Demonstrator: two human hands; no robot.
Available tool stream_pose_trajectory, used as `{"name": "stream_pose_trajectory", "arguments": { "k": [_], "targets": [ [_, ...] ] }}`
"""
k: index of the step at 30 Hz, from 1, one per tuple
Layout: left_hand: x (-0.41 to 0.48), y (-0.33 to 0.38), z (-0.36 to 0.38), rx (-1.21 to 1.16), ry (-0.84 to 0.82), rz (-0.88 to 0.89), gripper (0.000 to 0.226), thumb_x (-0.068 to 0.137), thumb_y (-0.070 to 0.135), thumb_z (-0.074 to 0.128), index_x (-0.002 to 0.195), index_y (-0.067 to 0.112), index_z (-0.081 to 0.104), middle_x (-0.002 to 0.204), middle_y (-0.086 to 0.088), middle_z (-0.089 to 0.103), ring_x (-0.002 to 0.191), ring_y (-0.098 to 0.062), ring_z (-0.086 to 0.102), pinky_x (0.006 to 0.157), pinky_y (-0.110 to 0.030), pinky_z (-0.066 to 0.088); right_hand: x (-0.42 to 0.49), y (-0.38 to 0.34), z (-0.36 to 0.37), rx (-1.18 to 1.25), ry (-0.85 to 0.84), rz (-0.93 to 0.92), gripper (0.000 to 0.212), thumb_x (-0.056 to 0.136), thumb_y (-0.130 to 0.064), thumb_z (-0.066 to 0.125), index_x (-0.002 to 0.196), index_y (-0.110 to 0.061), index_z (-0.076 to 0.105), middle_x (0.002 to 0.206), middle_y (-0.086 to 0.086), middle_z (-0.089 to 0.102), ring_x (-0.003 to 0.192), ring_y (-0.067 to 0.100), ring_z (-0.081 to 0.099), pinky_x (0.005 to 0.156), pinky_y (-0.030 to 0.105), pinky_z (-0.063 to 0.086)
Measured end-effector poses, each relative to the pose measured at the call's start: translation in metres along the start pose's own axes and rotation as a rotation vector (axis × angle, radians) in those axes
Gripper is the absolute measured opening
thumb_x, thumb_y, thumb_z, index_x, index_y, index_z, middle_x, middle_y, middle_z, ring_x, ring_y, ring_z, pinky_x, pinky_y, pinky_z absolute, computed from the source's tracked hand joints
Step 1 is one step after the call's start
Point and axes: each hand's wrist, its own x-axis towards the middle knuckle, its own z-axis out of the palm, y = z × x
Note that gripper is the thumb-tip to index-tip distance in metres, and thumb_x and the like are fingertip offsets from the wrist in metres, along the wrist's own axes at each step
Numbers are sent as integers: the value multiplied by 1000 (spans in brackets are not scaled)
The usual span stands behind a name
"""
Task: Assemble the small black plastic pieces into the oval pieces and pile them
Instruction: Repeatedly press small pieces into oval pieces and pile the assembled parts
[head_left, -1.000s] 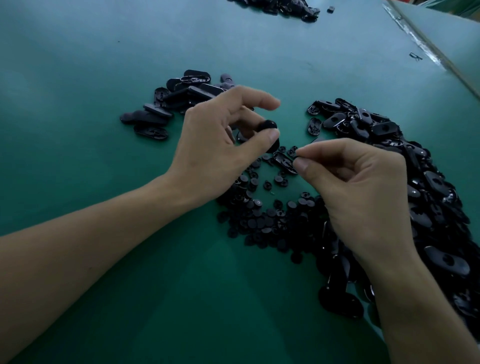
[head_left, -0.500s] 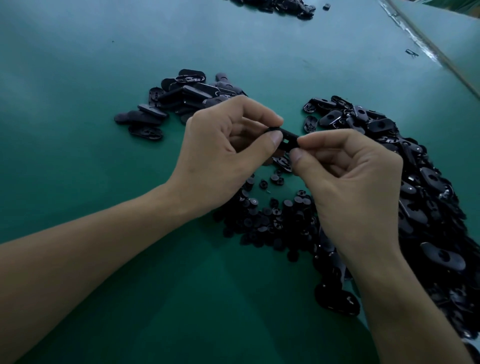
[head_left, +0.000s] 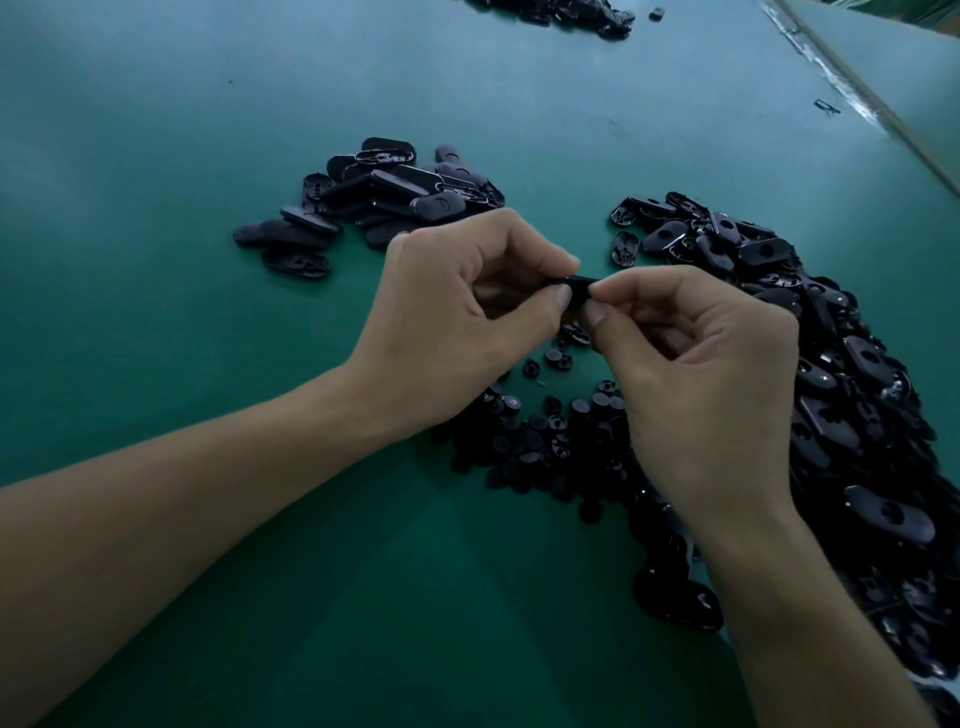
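1. Your two bare forearms enter from the near edge of the green table (head_left: 218, 597) and meet at its centre.
2. One lone oval piece (head_left: 680, 597) lies flat beside your right wrist, on the near fringe of the stock.
3. The heap of small round pieces (head_left: 561, 441) is spread on the table directly beneath both hands, with a few strays at its far edge.
4. The heap of unfilled oval pieces (head_left: 857, 415) forms a long band along your right side, running from the near right corner to past your knuckles.
5. Your left hand (head_left: 457, 322) has its fingers curled, with thumb and forefinger pinching the left end of the held oval piece (head_left: 576, 285).
6. Your right hand (head_left: 696, 374) has its fingers curled and pinches the right end of the same piece. Only a short black strip shows between the two sets of fingertips, raised above the round pieces. You cannot tell whether a small piece is seated in it.
7. The pile of stacked oval pieces (head_left: 384, 202) lies just beyond your left knuckles, apart from the right-hand band.
8. A far pile (head_left: 561, 10) of black parts lies at the top edge, with one stray part (head_left: 657, 13) beside it.
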Motion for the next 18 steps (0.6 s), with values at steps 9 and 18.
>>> {"name": "stream_pose_trajectory", "arguments": {
  "k": [9,18],
  "targets": [
    [0,-1,1,58,-8,36,20,85,2,74,95,20,73,86,5,75,75,-9,74,71,-23,60,-1,-1,0,-72,-35,-1,25,88,-10,73,84,-34,67,73,-17,69,71,5,69,67,20,56],
    [-1,-2,1,141,-27,72,17,81,-2,77,93,10,74,86,4,74,75,-9,73,71,-17,57,-4,-3,2,-95,10,66,26,85,-17,75,77,-27,53,73,-7,69,67,14,69,64,43,58]
  ]
}}
